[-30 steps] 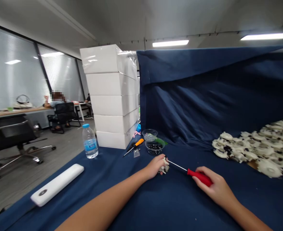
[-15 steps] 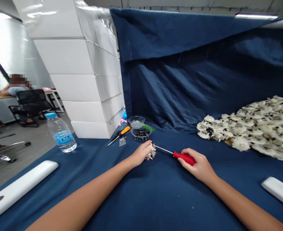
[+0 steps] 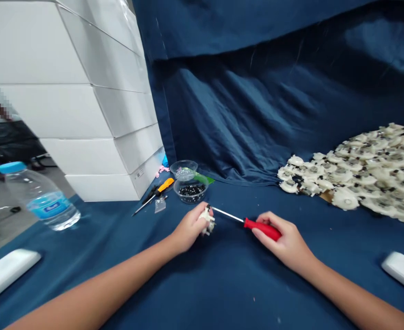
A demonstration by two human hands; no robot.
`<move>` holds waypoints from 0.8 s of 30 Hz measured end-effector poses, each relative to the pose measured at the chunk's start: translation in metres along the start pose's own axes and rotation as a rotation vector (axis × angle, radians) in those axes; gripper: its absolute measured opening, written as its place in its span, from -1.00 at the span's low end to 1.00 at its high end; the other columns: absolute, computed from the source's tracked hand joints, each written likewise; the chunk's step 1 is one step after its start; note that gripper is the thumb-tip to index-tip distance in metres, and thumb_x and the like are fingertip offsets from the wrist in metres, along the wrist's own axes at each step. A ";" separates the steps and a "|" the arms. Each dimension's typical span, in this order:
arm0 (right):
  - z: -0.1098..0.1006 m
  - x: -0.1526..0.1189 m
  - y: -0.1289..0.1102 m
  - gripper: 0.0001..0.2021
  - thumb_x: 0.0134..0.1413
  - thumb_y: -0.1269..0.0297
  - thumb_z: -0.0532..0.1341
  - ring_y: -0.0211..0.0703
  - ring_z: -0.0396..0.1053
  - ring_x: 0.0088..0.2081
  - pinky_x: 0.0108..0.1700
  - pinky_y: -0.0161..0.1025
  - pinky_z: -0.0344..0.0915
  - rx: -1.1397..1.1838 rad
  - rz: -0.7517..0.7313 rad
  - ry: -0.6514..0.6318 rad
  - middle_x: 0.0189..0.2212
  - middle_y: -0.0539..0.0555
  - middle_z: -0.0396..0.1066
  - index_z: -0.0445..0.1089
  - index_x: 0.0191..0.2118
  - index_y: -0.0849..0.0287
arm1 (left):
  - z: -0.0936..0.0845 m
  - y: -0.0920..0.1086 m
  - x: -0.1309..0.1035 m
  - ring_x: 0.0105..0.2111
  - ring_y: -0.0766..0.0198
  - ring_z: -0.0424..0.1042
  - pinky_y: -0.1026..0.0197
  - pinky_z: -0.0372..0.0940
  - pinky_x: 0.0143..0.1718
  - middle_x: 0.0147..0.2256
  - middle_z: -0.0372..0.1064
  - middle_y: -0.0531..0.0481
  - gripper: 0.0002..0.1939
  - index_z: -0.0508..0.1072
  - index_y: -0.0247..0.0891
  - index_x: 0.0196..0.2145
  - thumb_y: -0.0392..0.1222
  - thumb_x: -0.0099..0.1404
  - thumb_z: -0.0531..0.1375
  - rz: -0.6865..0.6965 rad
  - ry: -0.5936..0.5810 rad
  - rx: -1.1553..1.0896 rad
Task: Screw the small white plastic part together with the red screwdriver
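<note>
My left hand (image 3: pixel 187 228) grips a small white plastic part (image 3: pixel 207 220) and holds it down on the blue cloth. My right hand (image 3: pixel 284 241) is closed around the red handle of a screwdriver (image 3: pixel 262 228). Its thin metal shaft runs up and left, and the tip meets the top of the white part. Just beyond the part stand a clear bowl of small black pieces (image 3: pixel 190 190) and a second clear bowl (image 3: pixel 184 169) behind it.
An orange-handled screwdriver (image 3: pixel 157 191) lies left of the bowls. A heap of white parts (image 3: pixel 363 169) fills the right. Stacked white boxes (image 3: pixel 85 96) and a water bottle (image 3: pixel 38 197) stand at left. White bars (image 3: pixel 2 274) (image 3: pixel 403 271) lie at both sides.
My view has tilted down and moved closer, so the room and ceiling have left the picture. Both hands keep the same hold on the part and the screwdriver.
</note>
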State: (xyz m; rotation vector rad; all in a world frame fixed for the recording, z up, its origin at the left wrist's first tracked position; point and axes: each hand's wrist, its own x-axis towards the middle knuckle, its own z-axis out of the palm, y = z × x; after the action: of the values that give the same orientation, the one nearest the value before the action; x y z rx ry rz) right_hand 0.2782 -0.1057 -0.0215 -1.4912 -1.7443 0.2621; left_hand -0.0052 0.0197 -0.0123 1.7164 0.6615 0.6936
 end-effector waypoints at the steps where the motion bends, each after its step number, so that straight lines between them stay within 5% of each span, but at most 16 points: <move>1: 0.000 -0.003 0.001 -0.82 0.34 0.07 0.28 -0.14 0.48 -0.35 -0.24 -0.26 0.36 0.016 0.010 -0.011 -0.31 -0.02 0.52 0.45 -0.18 0.05 | -0.001 0.001 -0.003 -0.39 0.29 0.30 0.32 0.29 -0.41 -0.31 0.28 0.04 -0.78 0.31 -0.23 -0.16 -0.15 0.24 0.10 -0.004 -0.002 0.001; 9: -0.001 -0.026 0.012 -0.76 0.35 0.01 0.27 0.00 0.50 -0.20 -0.25 -0.26 0.37 0.237 0.199 0.057 -0.22 0.08 0.52 0.46 -0.13 0.07 | 0.006 0.013 -0.028 -0.30 0.21 0.30 0.25 0.27 -0.27 -0.27 0.33 -0.01 -0.80 0.34 -0.21 -0.18 -0.15 0.23 0.12 -0.002 0.016 0.091; 17: -0.002 -0.011 -0.007 -0.74 0.32 0.02 0.29 -0.12 0.39 -0.35 -0.26 -0.25 0.31 0.312 0.163 0.005 -0.37 0.00 0.44 0.46 -0.20 0.12 | 0.008 0.004 -0.021 -0.35 0.25 0.30 0.33 0.27 -0.40 -0.30 0.29 0.03 -0.72 0.30 -0.21 -0.14 -0.10 0.20 0.13 -0.029 0.013 -0.022; 24: 0.003 -0.019 0.002 -0.72 0.33 -0.03 0.29 -0.13 0.39 -0.35 -0.27 -0.26 0.32 0.370 0.225 -0.006 -0.35 0.01 0.43 0.44 -0.20 0.11 | 0.004 0.001 -0.024 -0.32 0.22 0.32 0.28 0.31 -0.37 -0.26 0.32 -0.01 -0.70 0.35 -0.20 -0.13 -0.04 0.21 0.15 -0.066 0.029 -0.080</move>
State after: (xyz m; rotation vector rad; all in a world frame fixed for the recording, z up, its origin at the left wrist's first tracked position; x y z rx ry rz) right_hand 0.2774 -0.1209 -0.0330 -1.4078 -1.4358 0.6683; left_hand -0.0181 -0.0011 -0.0152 1.6065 0.6984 0.6904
